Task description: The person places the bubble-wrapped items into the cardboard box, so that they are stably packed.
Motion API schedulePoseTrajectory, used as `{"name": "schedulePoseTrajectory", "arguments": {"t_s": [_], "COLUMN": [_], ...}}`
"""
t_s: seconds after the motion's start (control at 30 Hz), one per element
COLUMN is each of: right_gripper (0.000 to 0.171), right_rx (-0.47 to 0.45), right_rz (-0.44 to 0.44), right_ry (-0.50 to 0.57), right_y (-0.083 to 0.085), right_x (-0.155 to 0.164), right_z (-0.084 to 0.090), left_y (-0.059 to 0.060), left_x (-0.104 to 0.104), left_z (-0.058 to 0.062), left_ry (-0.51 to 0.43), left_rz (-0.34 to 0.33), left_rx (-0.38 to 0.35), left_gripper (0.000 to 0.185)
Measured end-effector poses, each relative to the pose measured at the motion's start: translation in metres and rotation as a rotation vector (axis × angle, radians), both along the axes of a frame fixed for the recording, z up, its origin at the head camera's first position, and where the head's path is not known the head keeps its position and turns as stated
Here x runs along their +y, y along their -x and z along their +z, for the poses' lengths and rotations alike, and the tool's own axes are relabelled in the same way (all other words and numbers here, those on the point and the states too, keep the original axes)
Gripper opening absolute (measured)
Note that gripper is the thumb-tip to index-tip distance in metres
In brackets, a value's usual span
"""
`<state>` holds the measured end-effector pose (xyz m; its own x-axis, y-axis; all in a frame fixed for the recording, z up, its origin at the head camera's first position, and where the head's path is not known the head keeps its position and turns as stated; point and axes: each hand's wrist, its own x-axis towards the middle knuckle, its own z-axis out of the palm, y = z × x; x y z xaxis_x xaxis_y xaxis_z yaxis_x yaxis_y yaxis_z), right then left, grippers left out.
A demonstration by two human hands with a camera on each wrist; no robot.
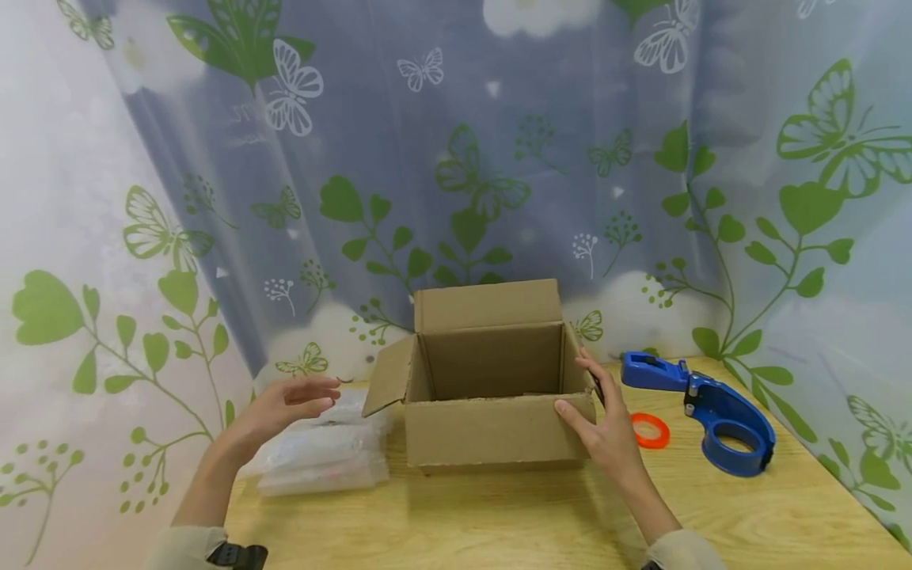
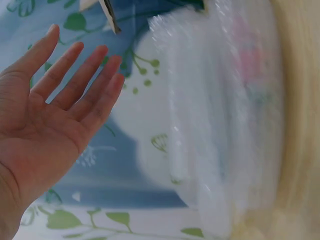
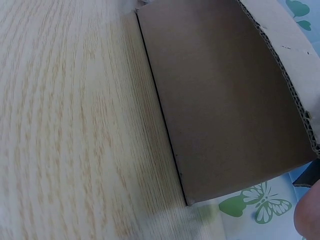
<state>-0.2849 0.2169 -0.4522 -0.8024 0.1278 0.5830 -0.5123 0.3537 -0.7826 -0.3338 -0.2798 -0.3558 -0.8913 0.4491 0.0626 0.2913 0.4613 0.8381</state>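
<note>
A cardboard box (image 1: pixel 499 431) stands on the table with its top flaps spread. In the head view my right hand (image 1: pixel 608 431) grips its right end, thumb on the front flap and fingers at the right side. The right wrist view shows the box's side (image 3: pixel 225 100) close up, with only a fingertip of that hand at the edge. My left hand (image 1: pixel 288 408) hovers left of the box, fingers extended, palm bare in the left wrist view. Below and beside it lies a pile of bubble-wrapped packages (image 1: pixel 321 455); pink shows through the wrap (image 2: pixel 250 60).
Right of the box, a roll of red-edged tape (image 1: pixel 650 431) lies flat on the wooden table (image 1: pixel 499 522). A blue tape dispenser (image 1: pixel 734 423) sits farther right. A curtain (image 1: pixel 456 158) printed with leaves and butterflies hangs behind the table.
</note>
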Motion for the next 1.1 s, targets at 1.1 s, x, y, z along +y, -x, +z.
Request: {"name": "schedulePoseTrajectory", "arguments": {"t_s": [1.1], "right_gripper": [0.066], "right_rx": [0.012], "right_rz": [-0.003], "right_ry": [0.005], "right_y": [0.002], "right_x": [0.001], "right_z": [-0.003], "left_y": [-0.003], "left_x": [-0.080], "left_z": [-0.081], "left_ry": [0.169], "left_rz": [0.099], "left_rx": [-0.075], "left_gripper": [0.073]}}
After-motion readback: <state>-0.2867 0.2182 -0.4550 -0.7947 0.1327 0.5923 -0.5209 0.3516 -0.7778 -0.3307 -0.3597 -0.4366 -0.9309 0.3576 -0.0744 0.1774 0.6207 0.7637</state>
